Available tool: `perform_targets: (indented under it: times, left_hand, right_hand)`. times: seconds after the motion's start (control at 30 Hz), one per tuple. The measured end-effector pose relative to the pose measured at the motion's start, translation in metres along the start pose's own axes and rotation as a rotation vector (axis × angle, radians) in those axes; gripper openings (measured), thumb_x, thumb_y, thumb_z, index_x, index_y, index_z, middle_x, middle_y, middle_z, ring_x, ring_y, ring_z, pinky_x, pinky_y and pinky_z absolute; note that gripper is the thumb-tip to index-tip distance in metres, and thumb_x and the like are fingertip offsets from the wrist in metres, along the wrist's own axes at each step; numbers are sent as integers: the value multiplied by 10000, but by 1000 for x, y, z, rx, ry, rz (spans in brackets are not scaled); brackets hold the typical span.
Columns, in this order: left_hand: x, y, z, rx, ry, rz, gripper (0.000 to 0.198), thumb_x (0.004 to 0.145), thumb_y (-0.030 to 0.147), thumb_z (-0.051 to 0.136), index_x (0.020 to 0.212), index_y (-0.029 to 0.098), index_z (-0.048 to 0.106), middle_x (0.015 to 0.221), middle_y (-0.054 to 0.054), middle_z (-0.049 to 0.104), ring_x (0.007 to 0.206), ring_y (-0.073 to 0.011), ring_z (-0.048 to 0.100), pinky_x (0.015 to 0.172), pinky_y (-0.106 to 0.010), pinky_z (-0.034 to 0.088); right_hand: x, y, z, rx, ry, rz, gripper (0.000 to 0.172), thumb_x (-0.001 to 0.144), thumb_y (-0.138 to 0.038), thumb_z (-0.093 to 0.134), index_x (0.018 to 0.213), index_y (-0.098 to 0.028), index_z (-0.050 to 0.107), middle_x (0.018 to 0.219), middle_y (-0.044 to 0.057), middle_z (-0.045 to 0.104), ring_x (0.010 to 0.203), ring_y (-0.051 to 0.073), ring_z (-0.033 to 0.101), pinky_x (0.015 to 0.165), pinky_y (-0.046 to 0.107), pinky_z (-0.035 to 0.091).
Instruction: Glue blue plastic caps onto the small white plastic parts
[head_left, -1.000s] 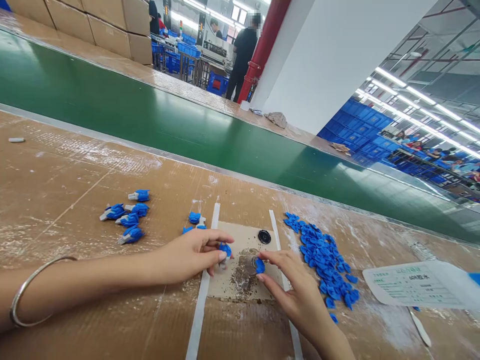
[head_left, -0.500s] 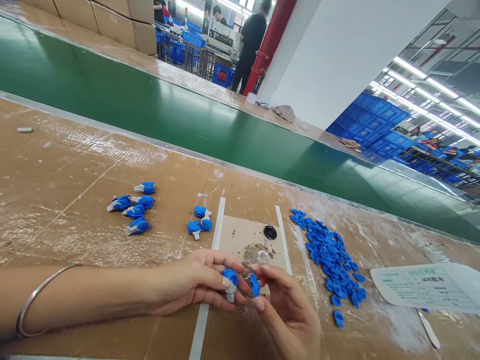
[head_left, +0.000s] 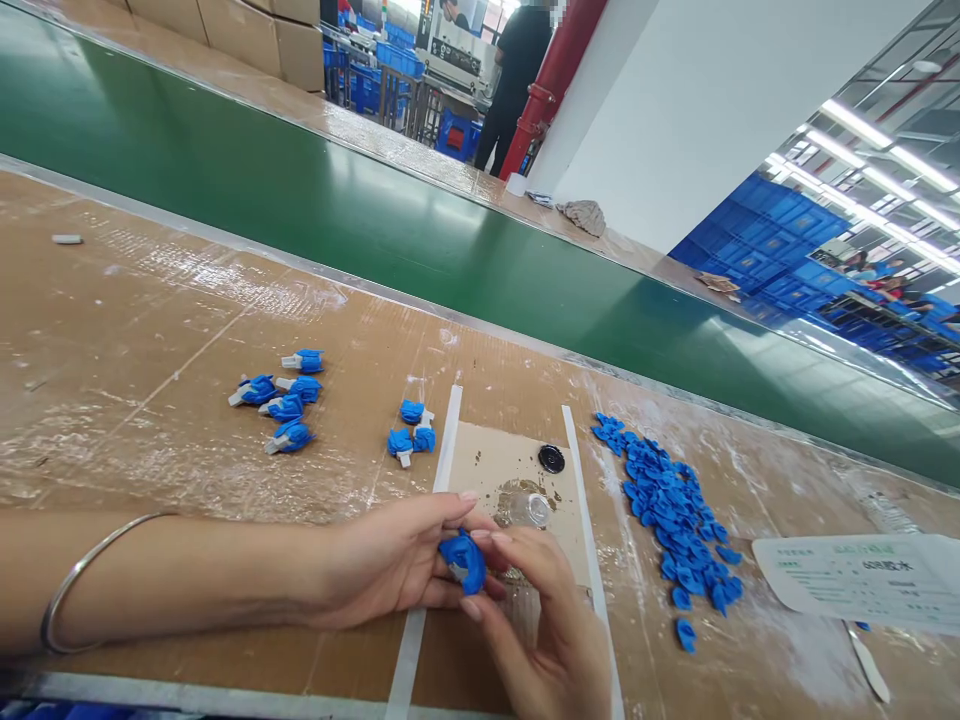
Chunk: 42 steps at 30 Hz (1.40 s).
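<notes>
Between the fingers of my left hand (head_left: 390, 560) is a small blue-and-grey plastic piece (head_left: 453, 570); its grey stem is mostly hidden. The fingertips of my right hand (head_left: 551, 610) pinch a curved blue petal-like piece (head_left: 472, 568) laid against it. Just behind my fingers stands a small transparent cup (head_left: 534, 511) on a stained board, with a black round cap (head_left: 551, 459) farther back. A heap of loose blue curved pieces (head_left: 671, 505) lies to the right. Left of the board are three blue-and-grey pieces (head_left: 400, 441), and several more (head_left: 289, 406) farther left.
White tape strips (head_left: 448, 440) border the board (head_left: 487, 450). A labelled white bottle (head_left: 862, 580) lies at the right, above a white blade-like tool (head_left: 870, 665). Beyond the cardboard-covered table runs a green conveyor belt (head_left: 375, 230). Cardboard boxes (head_left: 247, 40) and a standing person (head_left: 517, 80) are behind it.
My right hand has moved left, bringing the blue petal-like piece from beside the held piece up against it. The left hand has turned the held piece, so its grey stem is less visible.
</notes>
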<state>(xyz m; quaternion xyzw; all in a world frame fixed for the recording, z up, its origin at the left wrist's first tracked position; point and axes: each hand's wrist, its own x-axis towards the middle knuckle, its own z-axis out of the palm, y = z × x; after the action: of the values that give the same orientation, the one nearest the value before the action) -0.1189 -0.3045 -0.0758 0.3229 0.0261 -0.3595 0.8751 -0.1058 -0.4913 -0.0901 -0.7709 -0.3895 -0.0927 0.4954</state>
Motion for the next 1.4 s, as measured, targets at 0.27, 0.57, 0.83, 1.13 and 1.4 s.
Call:
perform_targets:
  times: [0.27,0.57,0.83,1.13,1.4]
  left_hand:
    - [-2,-1,5,0,-17,-12,408,941,525,503,991,161,680,993,-59,642,1027,-181,582,960,-296,410]
    - [2,1,4,251,-2,66,351,789,397,750,1009,136,669,970,-60,647,962,-179,583,888,-299,415]
    - [0,16,-1,611,68,146,336,859,406,639,1095,171,592,896,-35,662,798,-157,616,775,-310,488]
    - [-15,115,-54,1996,605,472,136,884,175,456,922,141,582,766,-21,611,664,-150,537,644,-264,428]
    - [-44,133,-82,2425,695,362,201,766,41,474,628,169,543,672,-48,531,649,-175,481,719,-301,447]
  right_hand:
    - [-2,2,1,-60,-66,-21,577,898,-105,561,1421,-276,387,1163,61,632,1085,197,595,815,289,585]
    - [1,1,-2,-73,-90,-3,585,922,-145,558,1448,-279,339,1130,51,655,1070,219,603,886,366,561]
    - [-4,1,-16,-182,19,-1,519,934,-257,561,1421,-258,380,1268,82,604,1188,242,544,960,408,514]
    - [63,129,-124,-745,59,344,249,922,-313,501,884,-159,694,915,95,710,905,255,655,843,440,508]
    - [72,173,-132,-791,-156,430,203,930,-349,635,904,-148,644,846,9,654,763,157,631,757,350,528]
